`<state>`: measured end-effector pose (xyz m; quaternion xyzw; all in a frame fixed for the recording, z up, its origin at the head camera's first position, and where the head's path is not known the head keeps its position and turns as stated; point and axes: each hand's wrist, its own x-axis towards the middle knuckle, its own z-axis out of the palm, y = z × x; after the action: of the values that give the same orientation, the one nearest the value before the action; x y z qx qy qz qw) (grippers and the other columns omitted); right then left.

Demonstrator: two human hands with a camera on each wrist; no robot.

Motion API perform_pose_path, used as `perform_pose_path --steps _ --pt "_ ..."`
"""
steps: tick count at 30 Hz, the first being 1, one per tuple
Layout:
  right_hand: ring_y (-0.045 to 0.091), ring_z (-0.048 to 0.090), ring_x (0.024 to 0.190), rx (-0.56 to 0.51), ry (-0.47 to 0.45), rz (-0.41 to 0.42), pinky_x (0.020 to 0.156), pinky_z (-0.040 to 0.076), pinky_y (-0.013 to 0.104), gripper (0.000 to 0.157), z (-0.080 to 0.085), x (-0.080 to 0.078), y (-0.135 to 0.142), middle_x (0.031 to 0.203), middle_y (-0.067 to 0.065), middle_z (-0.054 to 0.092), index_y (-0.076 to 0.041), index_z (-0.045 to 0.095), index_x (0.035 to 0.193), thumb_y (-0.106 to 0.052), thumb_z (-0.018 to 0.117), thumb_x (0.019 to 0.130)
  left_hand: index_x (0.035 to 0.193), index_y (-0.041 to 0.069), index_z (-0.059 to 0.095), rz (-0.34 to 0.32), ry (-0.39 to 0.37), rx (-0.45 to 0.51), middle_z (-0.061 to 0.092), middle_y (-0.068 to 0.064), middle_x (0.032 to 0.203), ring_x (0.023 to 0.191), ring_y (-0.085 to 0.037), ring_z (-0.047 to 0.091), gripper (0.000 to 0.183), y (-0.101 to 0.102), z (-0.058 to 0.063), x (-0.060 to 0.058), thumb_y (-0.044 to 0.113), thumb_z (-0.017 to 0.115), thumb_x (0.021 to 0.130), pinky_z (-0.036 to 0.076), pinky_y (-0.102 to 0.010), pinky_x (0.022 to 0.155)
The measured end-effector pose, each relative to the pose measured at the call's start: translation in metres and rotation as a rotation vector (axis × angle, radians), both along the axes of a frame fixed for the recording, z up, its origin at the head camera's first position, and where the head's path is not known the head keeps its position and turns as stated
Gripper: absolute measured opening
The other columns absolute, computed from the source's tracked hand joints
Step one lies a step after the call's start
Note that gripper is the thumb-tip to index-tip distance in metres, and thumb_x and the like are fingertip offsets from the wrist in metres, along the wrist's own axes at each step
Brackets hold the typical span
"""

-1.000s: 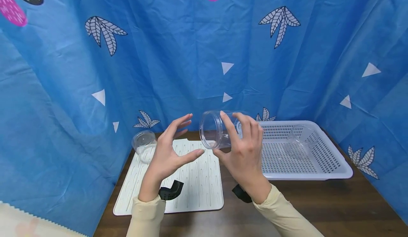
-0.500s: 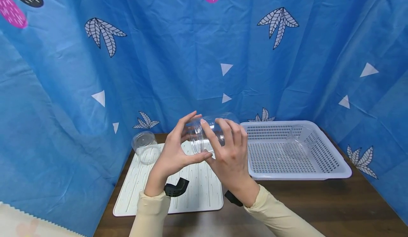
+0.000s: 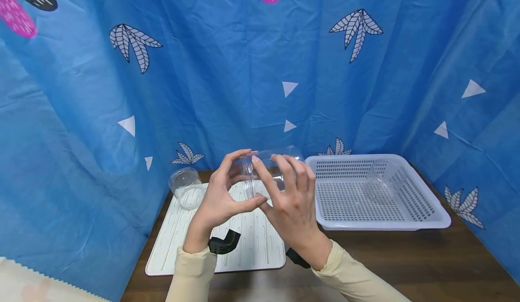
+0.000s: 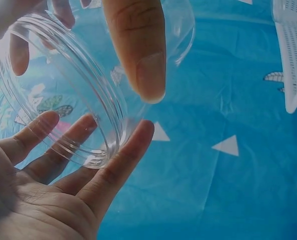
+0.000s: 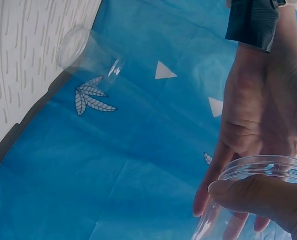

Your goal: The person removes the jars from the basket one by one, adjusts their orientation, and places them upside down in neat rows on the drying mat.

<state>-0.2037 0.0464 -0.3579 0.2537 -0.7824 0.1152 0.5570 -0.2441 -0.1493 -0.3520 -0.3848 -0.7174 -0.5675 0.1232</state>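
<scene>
Both hands hold a clear, wide-mouthed plastic jar [image 3: 248, 173] sideways above the white ridged mat [image 3: 260, 252]. Its threaded mouth points left. My left hand [image 3: 217, 198] grips it at the mouth, fingers behind and thumb below. Round the body curl the fingers of my right hand [image 3: 293, 202], with the thumb near the neck underneath. In the left wrist view, the left fingers spread along the threaded rim of the jar [image 4: 83, 85]. The right thumb crosses the jar's side [image 5: 238, 220] just under the rim in the right wrist view.
Another clear jar [image 3: 186, 185] stands at the mat's back left corner. To the right, a white perforated basket [image 3: 382, 225] contains a clear jar [image 3: 383, 182]. Behind the brown wooden table [image 3: 390, 257] hangs a blue patterned curtain [image 3: 252, 67].
My right hand has brought the jar left and slightly down, over the mat. My left hand has moved slightly right and taken hold of the jar's mouth.
</scene>
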Motion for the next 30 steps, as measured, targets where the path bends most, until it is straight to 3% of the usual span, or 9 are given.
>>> perform_pose_path --steps 8,14,18,23,30 --pt "0.043 0.051 0.134 0.037 -0.04 -0.026 0.11 0.041 0.061 0.1 0.002 0.008 -0.001 0.144 0.023 0.055 -0.013 0.059 0.157 -0.029 0.105 0.07 0.162 0.016 0.046 -0.001 -0.018 0.011 0.058 -0.006 0.155 0.125 -0.027 0.07 0.092 -0.002 -0.004 -0.001 0.024 0.097 0.086 0.056 -0.041 0.11" --pt "0.045 0.049 0.138 0.069 -0.097 0.002 0.112 0.041 0.063 0.097 0.007 0.018 0.005 0.148 0.024 0.055 -0.011 0.06 0.156 -0.023 0.103 0.07 0.162 0.015 0.045 -0.021 -0.032 0.026 0.057 -0.006 0.157 0.126 -0.031 0.07 0.091 -0.005 -0.007 -0.001 0.019 0.096 0.086 0.055 -0.042 0.111" --pt "0.047 0.046 0.143 0.04 -0.15 0.073 0.112 0.039 0.065 0.102 0.011 0.025 0.017 0.154 0.025 0.052 -0.011 0.059 0.156 -0.032 0.105 0.068 0.162 0.017 0.045 -0.065 -0.057 0.054 0.056 -0.009 0.159 0.132 -0.032 0.066 0.089 -0.008 -0.011 0.0 0.015 0.094 0.088 0.056 -0.045 0.109" --pt "0.046 0.038 0.149 -0.112 -0.277 0.232 0.113 0.037 0.067 0.124 0.017 0.028 0.037 0.163 0.023 0.043 -0.01 0.051 0.162 -0.041 0.11 0.057 0.162 0.017 0.044 -0.088 -0.08 0.061 0.056 -0.008 0.158 0.136 -0.035 0.063 0.088 -0.013 -0.016 0.001 0.012 0.092 0.088 0.057 -0.047 0.108" --pt "0.036 0.029 0.159 -0.233 -0.482 0.381 0.116 0.042 0.07 0.141 0.021 0.022 0.066 0.175 0.013 0.029 -0.013 0.037 0.171 -0.039 0.112 0.054 0.162 0.014 0.044 -0.113 -0.11 0.06 0.055 -0.008 0.159 0.12 -0.042 0.072 0.088 -0.018 -0.02 0.003 0.013 0.092 0.088 0.057 -0.048 0.109"
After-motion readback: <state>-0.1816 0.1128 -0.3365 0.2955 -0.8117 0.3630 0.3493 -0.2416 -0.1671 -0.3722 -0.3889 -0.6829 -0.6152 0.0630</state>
